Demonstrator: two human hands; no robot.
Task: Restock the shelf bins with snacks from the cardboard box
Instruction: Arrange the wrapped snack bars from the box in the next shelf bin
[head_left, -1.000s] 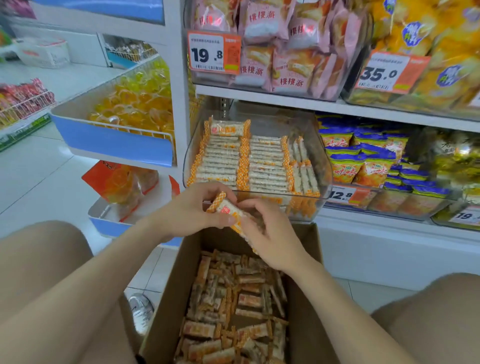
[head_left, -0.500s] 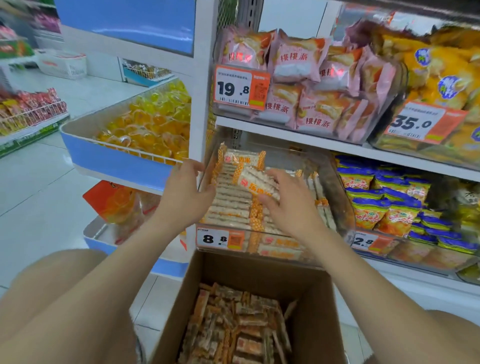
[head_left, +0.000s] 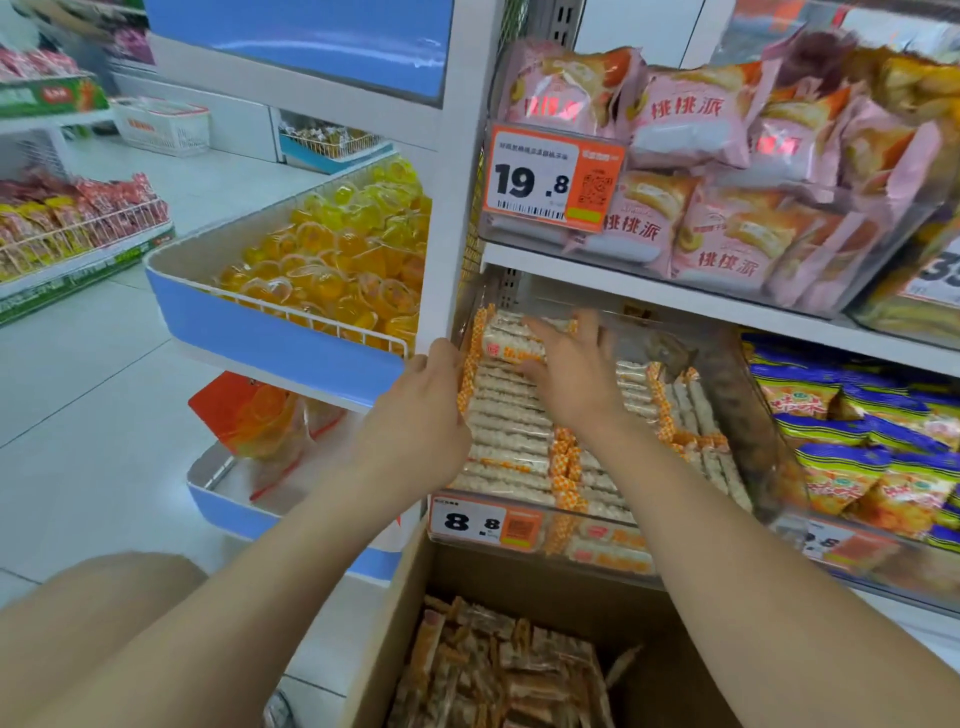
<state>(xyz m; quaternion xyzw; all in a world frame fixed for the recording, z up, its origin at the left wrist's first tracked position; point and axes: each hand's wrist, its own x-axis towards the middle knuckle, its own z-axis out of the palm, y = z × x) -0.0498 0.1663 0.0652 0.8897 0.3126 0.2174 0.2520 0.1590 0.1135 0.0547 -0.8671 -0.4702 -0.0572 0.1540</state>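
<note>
A clear plastic shelf bin (head_left: 748, 415) holds neat rows of white snack bars with orange checked ends (head_left: 511, 431). My left hand (head_left: 421, 415) grips the bin's left wall, fingers curled over its rim. My right hand (head_left: 574, 376) reaches deep into the bin, blurred, and holds a small stack of the same snack bars (head_left: 511, 345) at the back of the left row. Below the bin stands the open cardboard box (head_left: 402, 623), with several loose snack bars (head_left: 509, 675) lying in it.
An 8.8 price tag (head_left: 485, 522) hangs on the bin's front. Pink pastry bags (head_left: 691, 130) fill the shelf above, and blue-yellow snack bags (head_left: 852, 447) sit to the right. A blue basket of yellow jelly cups (head_left: 332, 260) juts out at left. My knee (head_left: 78, 623) is at lower left.
Both hands rose from the box to the bin. The right hand carried the snack bars to the bin's back, and the left hand took hold of the bin's left wall.
</note>
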